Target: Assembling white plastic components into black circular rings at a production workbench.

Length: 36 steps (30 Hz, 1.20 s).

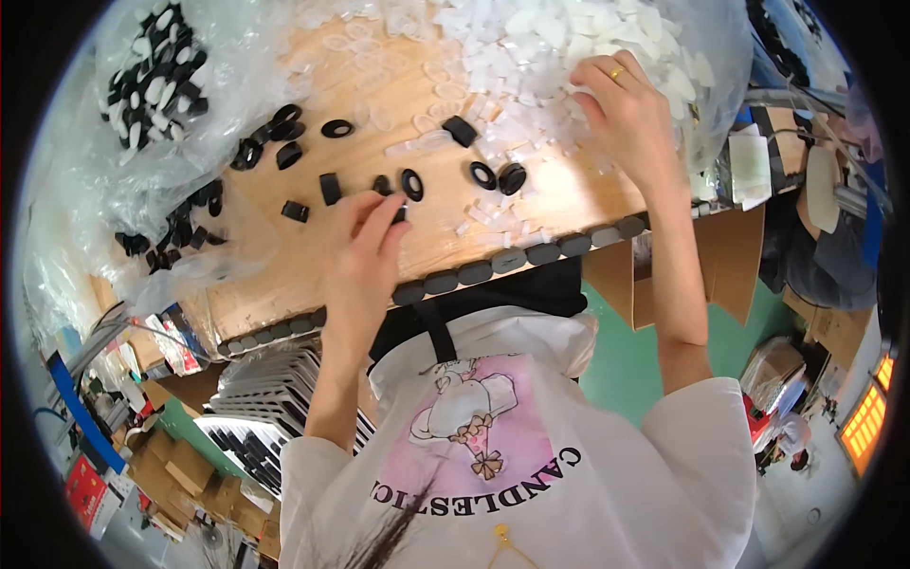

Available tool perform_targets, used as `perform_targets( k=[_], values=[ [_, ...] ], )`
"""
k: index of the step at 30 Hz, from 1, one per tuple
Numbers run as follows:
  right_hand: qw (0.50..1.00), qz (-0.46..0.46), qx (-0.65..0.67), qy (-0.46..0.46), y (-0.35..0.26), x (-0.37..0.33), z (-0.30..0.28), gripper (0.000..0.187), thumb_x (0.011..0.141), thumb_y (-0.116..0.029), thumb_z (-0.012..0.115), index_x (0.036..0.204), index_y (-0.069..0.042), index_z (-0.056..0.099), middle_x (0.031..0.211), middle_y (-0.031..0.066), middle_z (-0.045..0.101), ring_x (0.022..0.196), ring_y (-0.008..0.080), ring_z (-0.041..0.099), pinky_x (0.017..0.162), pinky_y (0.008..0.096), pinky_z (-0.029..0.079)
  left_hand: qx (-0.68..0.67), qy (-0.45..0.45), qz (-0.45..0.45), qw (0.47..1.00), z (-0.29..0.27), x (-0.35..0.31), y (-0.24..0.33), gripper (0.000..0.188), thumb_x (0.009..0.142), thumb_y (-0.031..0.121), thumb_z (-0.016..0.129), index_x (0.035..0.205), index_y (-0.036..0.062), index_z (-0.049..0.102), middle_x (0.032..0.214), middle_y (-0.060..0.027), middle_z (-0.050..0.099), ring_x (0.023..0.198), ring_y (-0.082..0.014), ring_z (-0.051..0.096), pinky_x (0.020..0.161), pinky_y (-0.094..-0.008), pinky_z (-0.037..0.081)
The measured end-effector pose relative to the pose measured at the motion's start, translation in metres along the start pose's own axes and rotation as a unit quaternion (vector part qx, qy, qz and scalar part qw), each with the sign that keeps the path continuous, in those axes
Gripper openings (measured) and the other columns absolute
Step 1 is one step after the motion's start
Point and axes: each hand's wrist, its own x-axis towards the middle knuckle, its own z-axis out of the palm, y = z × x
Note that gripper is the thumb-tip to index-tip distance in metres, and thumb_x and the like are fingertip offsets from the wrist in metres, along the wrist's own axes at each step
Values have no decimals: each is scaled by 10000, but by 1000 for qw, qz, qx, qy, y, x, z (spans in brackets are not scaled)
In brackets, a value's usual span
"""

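My left hand (pixel 365 237) pinches a small black piece (pixel 400 212) between thumb and fingertips, just above the wooden table (pixel 284 256). Beside it lie an upright black oval ring (pixel 411 185) with a pale inside and a black block-like part (pixel 330 188). My right hand (pixel 624 109), wearing a gold ring, is bent over a pile of translucent white pieces (pixel 569 28) at the far right. Its thumb stands a little apart from the curled fingers, and nothing shows between them. Two black oval caps (pixel 498 176) lie between the hands.
A clear plastic bag at the far left holds mixed black and white pieces (pixel 156 85). More loose black parts (pixel 190 223) lie at the left. Dark grey oval pads (pixel 509 260) line the table's near edge. Below it stand stacked white trays (pixel 275 398) and a cardboard box (pixel 607 280).
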Motion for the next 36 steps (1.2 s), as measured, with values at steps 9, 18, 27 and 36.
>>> perform_targets(
  k=[9,18,27,36],
  values=[
    [995,67,-11,-71,-10,-3,-4,290,774,29,652,1044,-66,603,986,80,637,762,291,628,669,380,515,-35,-2,-34,999,6,-22,12,373,793,-64,682,1149,46,680,914,-92,583,835,-232,615,701,-315,508],
    [854,291,430,45,-63,-38,-7,129,818,109,660,917,35,624,1062,58,614,831,154,657,719,258,526,-328,-34,-181,926,-4,-23,46,325,899,-45,620,1207,43,670,1159,-85,482,881,-124,609,728,-242,561],
    [747,233,608,134,-150,-44,-19,146,806,42,714,888,56,594,1059,186,599,900,312,699,787,394,587,-256,65,-88,960,-5,-23,63,372,763,-40,760,1124,34,710,1057,-106,669,923,-174,678,754,-281,571],
    [919,5,374,125,-162,-47,-24,208,700,66,791,840,51,637,937,195,658,765,269,660,599,338,537,-228,83,-76,967,-14,-29,72,366,698,-73,749,1050,10,692,972,-113,696,839,-214,680,723,-288,547]
  ],
)
